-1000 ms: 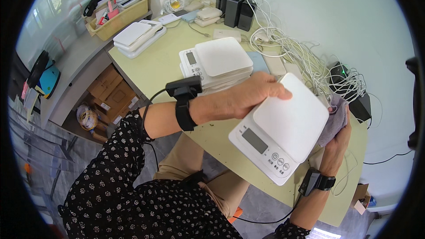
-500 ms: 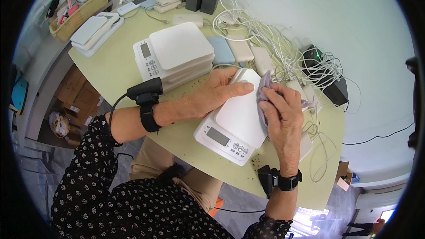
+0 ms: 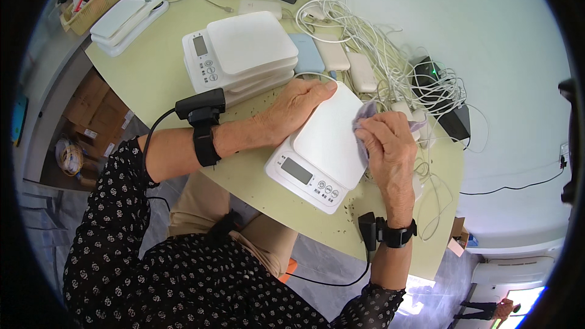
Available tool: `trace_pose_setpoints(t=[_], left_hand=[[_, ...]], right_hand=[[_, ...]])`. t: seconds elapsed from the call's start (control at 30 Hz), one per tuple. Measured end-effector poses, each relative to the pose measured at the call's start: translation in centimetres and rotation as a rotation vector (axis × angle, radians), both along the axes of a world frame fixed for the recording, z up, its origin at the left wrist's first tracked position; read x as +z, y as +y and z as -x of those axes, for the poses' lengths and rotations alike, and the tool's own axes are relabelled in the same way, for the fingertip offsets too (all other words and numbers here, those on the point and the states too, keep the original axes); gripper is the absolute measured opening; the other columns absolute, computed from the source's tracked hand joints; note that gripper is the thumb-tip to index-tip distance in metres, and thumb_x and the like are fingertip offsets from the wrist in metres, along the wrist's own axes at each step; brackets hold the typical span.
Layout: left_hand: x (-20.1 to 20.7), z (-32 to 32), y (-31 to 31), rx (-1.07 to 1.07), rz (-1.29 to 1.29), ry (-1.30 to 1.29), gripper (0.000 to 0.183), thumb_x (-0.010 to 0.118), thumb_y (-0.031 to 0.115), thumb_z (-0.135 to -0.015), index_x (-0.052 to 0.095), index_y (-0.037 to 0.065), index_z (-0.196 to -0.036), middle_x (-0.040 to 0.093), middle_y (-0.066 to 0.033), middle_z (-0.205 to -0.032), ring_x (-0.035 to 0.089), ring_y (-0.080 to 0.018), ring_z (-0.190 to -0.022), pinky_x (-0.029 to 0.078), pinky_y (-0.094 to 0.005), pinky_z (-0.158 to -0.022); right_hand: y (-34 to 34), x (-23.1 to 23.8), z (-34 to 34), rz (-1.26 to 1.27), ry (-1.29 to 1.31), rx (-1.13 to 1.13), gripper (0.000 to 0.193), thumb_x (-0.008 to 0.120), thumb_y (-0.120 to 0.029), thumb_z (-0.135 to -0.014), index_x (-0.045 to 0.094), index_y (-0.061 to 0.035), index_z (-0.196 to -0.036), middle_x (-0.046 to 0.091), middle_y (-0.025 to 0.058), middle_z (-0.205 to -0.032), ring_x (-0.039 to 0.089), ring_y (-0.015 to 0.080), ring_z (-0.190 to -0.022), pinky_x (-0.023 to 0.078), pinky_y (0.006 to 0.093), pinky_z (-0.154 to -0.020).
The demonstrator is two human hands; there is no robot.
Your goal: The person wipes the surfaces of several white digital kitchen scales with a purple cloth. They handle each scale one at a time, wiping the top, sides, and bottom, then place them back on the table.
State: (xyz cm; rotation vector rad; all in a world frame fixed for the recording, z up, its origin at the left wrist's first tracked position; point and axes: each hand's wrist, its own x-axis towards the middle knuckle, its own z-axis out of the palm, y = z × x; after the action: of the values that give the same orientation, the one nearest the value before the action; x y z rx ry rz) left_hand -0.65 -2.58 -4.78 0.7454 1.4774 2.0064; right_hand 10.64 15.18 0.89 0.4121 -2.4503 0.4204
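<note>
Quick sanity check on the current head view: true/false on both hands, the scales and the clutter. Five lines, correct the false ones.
1. The right hand holds a grey-purple cloth at the right edge of the white scale. True.
2. The left hand is clear of that scale. False: its thumb lies on the platform's far corner.
3. The scale's display is on its near end. True.
4. The stack of scales stands right of that scale. False: it stands to its left.
5. A flat light-blue slab lies to the right of the stack. True.
</note>
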Motion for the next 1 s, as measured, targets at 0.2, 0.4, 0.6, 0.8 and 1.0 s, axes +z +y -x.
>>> trace_pose_setpoints(t=[0.2,0.4,0.6,0.8,1.0], left_hand=[[-0.9,0.3,0.0,0.055,0.011,-0.043,0.039,0.047,0.034,-0.106,0.062,0.002,-0.09,0.062,0.001,-0.076,0.056,-0.0043,-0.065,0.046,-0.0222,-0.054],[-2.0,0.5,0.7,0.119,0.035,-0.064,0.039,0.051,0.033,-0.103,0.062,-0.001,-0.086,0.062,-0.0011,-0.076,0.056,-0.0064,-0.064,0.046,-0.0252,-0.055],[-2.0,0.8,0.6,0.12,0.107,0.007,0.04,0.052,0.033,-0.103,0.063,-0.002,-0.09,0.061,-0.0012,-0.077,0.056,-0.008,-0.068,0.047,-0.0257,-0.058],[-1.7,0.5,0.2,0.156,0.148,0.046,0.042,0.053,0.037,-0.102,0.063,-0.003,-0.092,0.059,-0.0057,-0.08,0.053,-0.0106,-0.072,0.046,-0.0297,-0.064],[-2.3,0.5,0.7,0.279,0.103,0.161,0.043,0.054,0.038,-0.101,0.063,-0.002,-0.087,0.053,-0.0055,-0.075,0.047,-0.0127,-0.069,0.042,-0.0313,-0.061]], right_hand=[[-1.0,0.5,-1.7,-0.174,-0.222,0.127,0.019,0.074,0.002,-0.073,0.069,-0.0055,-0.089,0.062,0.0076,-0.089,0.063,0.0278,-0.081,0.052,0.036,-0.065],[0.5,1.7,-2.0,-0.161,-0.199,0.011,0.021,0.069,0.006,-0.07,0.069,-0.0041,-0.088,0.062,0.0076,-0.086,0.063,0.0279,-0.079,0.052,0.0368,-0.065],[-1.5,0.6,-1.9,-0.197,-0.22,0.199,0.022,0.07,0.003,-0.068,0.067,-0.0055,-0.088,0.061,0.0058,-0.084,0.061,0.026,-0.076,0.052,0.0356,-0.061],[-4.5,1.0,-0.6,-0.261,-0.226,0.19,0.022,0.07,-0.002,-0.068,0.065,-0.0067,-0.09,0.055,0.0037,-0.079,0.058,0.0223,-0.075,0.05,0.0344,-0.06],[-5.8,-0.3,1.2,-0.248,-0.128,0.253,0.02,0.07,-0.002,-0.067,0.066,-0.0085,-0.086,0.054,0.0025,-0.079,0.056,0.0206,-0.075,0.049,0.0333,-0.059]])
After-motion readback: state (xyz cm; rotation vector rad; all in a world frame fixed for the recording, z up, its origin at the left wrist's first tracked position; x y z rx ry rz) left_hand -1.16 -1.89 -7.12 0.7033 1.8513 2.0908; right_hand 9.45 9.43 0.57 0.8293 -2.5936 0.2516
